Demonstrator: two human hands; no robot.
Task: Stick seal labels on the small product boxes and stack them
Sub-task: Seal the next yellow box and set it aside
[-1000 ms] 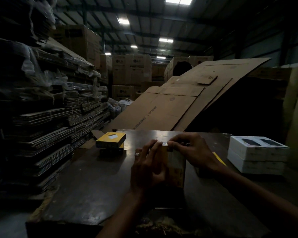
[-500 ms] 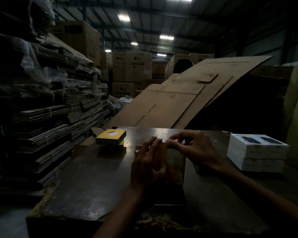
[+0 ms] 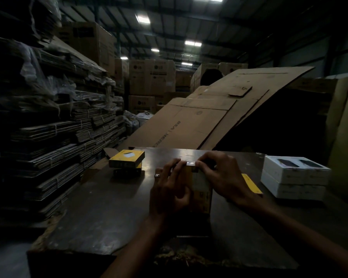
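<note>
head view | yellow box [image 3: 201, 189] standing on end at mid-table, long axis upright | left hand [image 3: 169, 189] gripping its left side | right hand [image 3: 221, 177] pinching seal label [image 3: 190, 163] onto its top edge - stack of yellow boxes [image 3: 127, 160] lying far-left, nearer the left hand

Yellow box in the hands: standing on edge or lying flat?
On edge. The yellow box stands upright on the table, left hand gripping its side, right hand pressing the seal label onto its top edge.

Bare forearms, ringed left hand [image 3: 170, 194] (silver band [image 3: 157, 175])
</note>
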